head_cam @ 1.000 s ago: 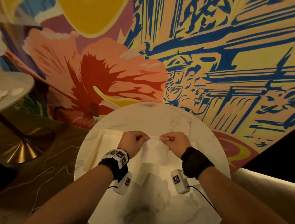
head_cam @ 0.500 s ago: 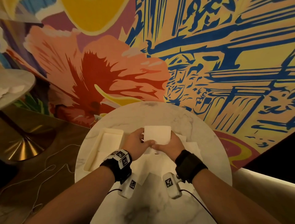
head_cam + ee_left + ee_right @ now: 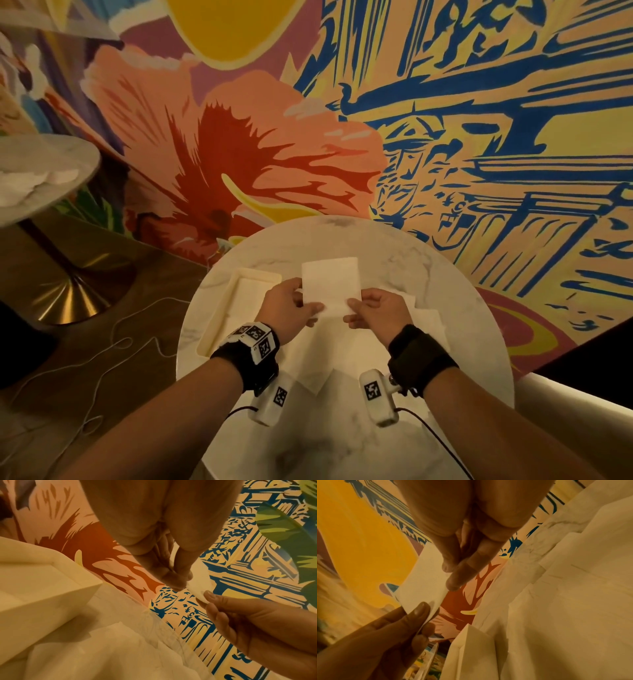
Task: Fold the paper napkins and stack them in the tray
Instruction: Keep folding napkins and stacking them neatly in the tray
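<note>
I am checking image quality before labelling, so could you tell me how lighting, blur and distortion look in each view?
Head view: warm, dim light, wide-angle bending of the round table, napkin sharp. Left wrist view: the left hand close and soft, shadow beside the tray. Right wrist view: the right hand looms large, the left edge smeared.
</note>
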Available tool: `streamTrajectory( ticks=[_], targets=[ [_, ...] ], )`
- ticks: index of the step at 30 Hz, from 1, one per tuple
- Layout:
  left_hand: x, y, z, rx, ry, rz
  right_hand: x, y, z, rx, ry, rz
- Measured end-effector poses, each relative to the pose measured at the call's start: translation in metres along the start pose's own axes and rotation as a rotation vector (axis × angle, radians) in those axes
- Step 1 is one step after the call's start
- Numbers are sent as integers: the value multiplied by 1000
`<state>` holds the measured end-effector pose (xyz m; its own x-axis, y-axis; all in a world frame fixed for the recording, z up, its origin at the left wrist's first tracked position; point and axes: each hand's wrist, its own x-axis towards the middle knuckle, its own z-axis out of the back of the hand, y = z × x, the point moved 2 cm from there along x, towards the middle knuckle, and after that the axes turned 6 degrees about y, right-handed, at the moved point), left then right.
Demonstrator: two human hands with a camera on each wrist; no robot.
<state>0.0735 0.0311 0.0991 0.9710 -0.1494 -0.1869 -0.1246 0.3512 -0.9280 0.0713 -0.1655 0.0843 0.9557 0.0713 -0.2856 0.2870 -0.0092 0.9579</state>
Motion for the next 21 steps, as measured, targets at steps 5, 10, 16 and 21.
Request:
streamTrajectory(
  ticks=[5, 10, 16, 21],
  targets=[
    [-6, 18, 22, 160, 24, 42, 12, 5, -11, -342, 11, 58],
    [-12, 31, 48, 296, 32, 79, 32, 25, -41, -638, 68, 256],
    [-19, 49, 83, 322, -12, 121, 56, 27, -80, -865, 186, 244],
    [-18, 70, 115, 298, -64, 195, 75, 25, -110, -935, 192, 231]
  ],
)
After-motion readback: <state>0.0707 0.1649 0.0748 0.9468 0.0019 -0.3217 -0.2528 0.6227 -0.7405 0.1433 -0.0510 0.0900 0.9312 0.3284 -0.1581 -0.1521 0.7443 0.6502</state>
